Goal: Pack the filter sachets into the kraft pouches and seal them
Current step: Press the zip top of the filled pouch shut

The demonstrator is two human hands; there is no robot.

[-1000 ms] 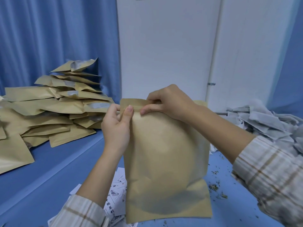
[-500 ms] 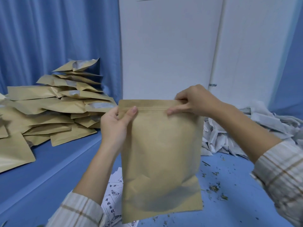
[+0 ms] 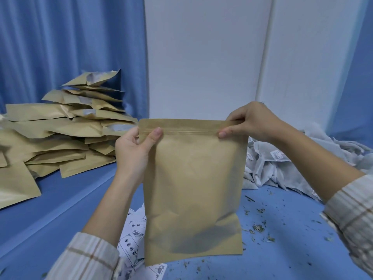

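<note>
The left hand (image 3: 132, 152) is pinching the top left corner of an upright kraft pouch (image 3: 193, 190), thumb lying on the zip strip; the right hand (image 3: 249, 123) is pinching the strip at the top right corner; the pouch is hanging over the blue table (image 3: 60, 203); a pile of kraft pouches (image 3: 60, 130) is lying far left; filter sachets (image 3: 286, 168) are heaped right; printed paper slips (image 3: 132, 245) are lying near, under the pouch.

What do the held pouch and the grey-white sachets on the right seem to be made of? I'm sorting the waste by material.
The held pouch looks like matte brown kraft paper: dull, lightly creased, with a pressed zip ridge near the top. Any inner lining is not visible. The sachets look like thin, soft, non-woven filter fabric or paper: pale grey-white, limp and crumpled, without shine. Which of the two cannot be told.
</note>
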